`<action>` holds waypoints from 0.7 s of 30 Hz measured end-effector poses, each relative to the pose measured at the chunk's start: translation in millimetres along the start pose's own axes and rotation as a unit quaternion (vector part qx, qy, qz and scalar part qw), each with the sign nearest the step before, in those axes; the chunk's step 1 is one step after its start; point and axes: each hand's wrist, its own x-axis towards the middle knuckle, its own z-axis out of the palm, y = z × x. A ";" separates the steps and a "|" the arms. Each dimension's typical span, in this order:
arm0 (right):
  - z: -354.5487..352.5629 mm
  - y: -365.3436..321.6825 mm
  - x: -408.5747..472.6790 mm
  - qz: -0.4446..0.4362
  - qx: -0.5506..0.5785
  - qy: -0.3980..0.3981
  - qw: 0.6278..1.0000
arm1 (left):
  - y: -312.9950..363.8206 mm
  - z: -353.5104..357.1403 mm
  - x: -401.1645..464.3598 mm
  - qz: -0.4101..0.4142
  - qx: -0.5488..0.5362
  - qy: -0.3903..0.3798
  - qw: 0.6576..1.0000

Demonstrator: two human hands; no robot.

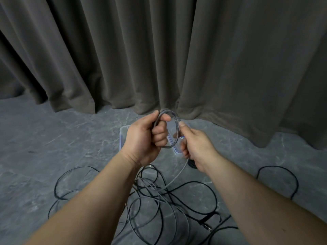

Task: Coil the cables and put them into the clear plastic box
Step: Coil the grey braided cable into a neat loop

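Note:
A grey braided cable (174,119) forms a small coil held up between both hands. My left hand (145,138) grips the coil's left side, fingers curled round the loops. My right hand (196,147) pinches the coil's right side, and the cable's free length (178,174) runs down from it to the floor. The clear plastic box (123,131) lies on the floor right behind my hands, mostly hidden by them. Several loose black cables (194,197) lie tangled on the floor beneath my forearms.
Heavy grey-brown curtains (159,50) hang across the back, reaching the grey marbled floor (53,135). A black cable loop (283,174) lies at the right. A connector (205,223) of a black cable lies at the lower right.

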 end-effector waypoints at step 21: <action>14.0 -464.0 -127.9 -0.150 -0.469 0.041 0.869 | 416.9 235.4 -57.5 0.033 0.010 0.076 0.996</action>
